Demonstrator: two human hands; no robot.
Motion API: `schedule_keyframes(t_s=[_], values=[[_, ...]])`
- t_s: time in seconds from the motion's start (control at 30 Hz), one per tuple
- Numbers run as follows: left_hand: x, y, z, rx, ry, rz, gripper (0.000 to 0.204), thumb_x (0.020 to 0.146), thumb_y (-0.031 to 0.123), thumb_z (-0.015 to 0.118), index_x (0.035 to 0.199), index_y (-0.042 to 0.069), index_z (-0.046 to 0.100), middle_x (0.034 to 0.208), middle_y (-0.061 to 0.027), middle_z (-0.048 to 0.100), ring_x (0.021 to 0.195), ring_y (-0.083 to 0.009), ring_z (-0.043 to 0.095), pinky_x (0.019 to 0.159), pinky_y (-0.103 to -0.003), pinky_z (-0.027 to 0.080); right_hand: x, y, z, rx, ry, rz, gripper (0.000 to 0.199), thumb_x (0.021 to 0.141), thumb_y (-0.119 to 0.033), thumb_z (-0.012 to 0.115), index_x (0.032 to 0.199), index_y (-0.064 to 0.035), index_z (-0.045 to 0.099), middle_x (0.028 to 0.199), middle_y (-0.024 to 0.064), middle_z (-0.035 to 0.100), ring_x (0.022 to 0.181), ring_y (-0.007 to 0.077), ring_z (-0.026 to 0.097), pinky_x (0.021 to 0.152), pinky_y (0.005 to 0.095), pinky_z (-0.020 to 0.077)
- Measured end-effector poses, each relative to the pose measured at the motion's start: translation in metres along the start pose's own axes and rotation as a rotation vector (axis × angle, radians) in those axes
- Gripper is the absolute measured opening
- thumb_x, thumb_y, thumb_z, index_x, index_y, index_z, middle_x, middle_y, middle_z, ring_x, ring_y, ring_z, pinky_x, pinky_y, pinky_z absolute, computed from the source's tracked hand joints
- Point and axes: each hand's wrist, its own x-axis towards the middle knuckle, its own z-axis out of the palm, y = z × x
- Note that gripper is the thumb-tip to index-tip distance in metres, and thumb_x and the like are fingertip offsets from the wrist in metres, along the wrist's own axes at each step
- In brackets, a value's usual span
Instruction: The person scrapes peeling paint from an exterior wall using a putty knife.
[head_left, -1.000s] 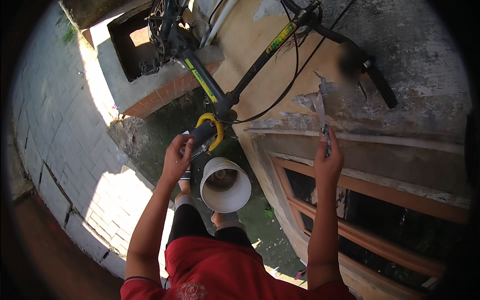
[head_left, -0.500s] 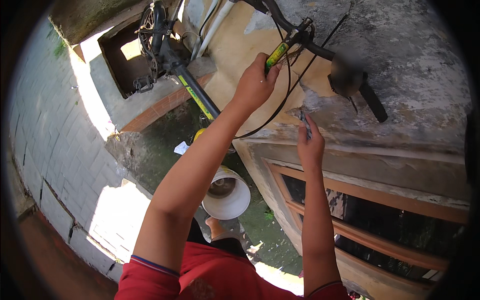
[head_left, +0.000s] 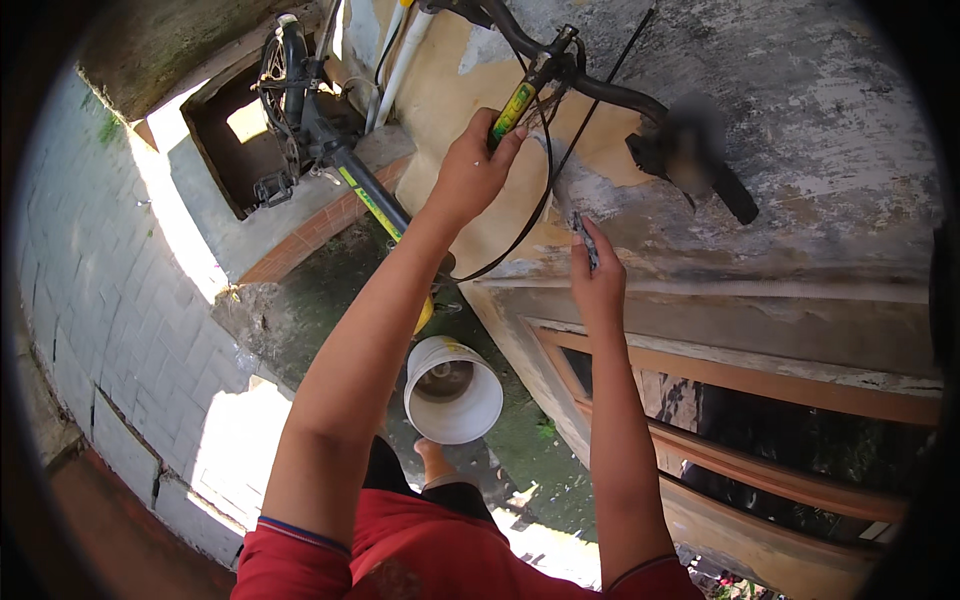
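Observation:
A black bicycle frame with yellow-green decals (head_left: 378, 202) stands tilted before me, its handlebar (head_left: 620, 95) reaching up to the right. My left hand (head_left: 472, 165) is closed round the yellow-green handlebar stem (head_left: 514, 108). Dark cables (head_left: 548, 190) loop down beside it. My right hand (head_left: 598, 275) grips a slim grey-handled knife (head_left: 586, 240), its thin tip pointing up toward the cables; whether it touches one I cannot tell. The far grip and brake lever are partly hidden by a blur.
A white bucket (head_left: 455, 402) stands on the mossy ground below my arms. To the right are a weathered wall (head_left: 780, 150) and a wood-framed window (head_left: 790, 395). A square opening in a concrete ledge (head_left: 205, 215) and grey paving (head_left: 110, 300) lie on the left.
The view has shifted slightly, so the handlebar and both hands appear further left. My left hand still holds the stem, and my right hand with the knife is nearer the cables.

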Motion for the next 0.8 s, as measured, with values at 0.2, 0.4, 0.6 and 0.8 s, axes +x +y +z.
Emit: schedule_keyframes(t_s=[0.2,0.4,0.6,0.8], values=[[-0.005,0.005,-0.001,-0.006,-0.01,-0.033,0.036,0.096,0.037,0.062,0.105,0.003,0.055,0.069,-0.0033,0.049,0.062,-0.0106,0.045,0.056,-0.03,0.039,-0.091,0.024,-0.043,0.265,0.269,0.164,0.037,0.101,-0.019,0.055,0.132,0.001,0.057,0.124,0.0124,0.064,0.109,0.0155,0.059,0.094,0.028,0.0452],[0.0,0.005,-0.002,0.02,0.007,0.012,0.036,0.096,0.037,0.062,0.105,0.003,0.055,0.068,-0.0117,0.054,0.062,-0.0216,0.051,0.059,-0.037,0.042,-0.063,0.01,-0.021,0.364,0.288,0.178,0.039,0.102,-0.019,0.054,0.134,0.0022,0.054,0.125,0.0124,0.063,0.109,0.0158,0.058,0.096,0.0281,0.0436],[-0.003,0.014,-0.015,-0.021,-0.008,-0.034,0.035,0.096,0.036,0.062,0.103,0.003,0.053,0.068,-0.0059,0.047,0.063,-0.0155,0.043,0.058,-0.033,0.038,-0.089,0.036,-0.039,0.277,0.375,0.114,0.039,0.102,-0.022,0.055,0.137,-0.0033,0.053,0.088,-0.0007,0.052,0.072,0.0054,0.043,0.061,0.0229,0.0334],[-0.009,0.02,-0.022,-0.056,-0.034,-0.03,0.031,0.098,0.034,0.061,0.102,0.004,0.054,0.07,0.0,0.043,0.065,-0.0099,0.039,0.058,-0.028,0.035,-0.068,0.004,-0.02,0.388,0.408,0.093,0.04,0.103,-0.023,0.054,0.138,-0.0061,0.051,0.073,-0.0055,0.048,0.056,0.001,0.035,0.047,0.0201,0.0285]])
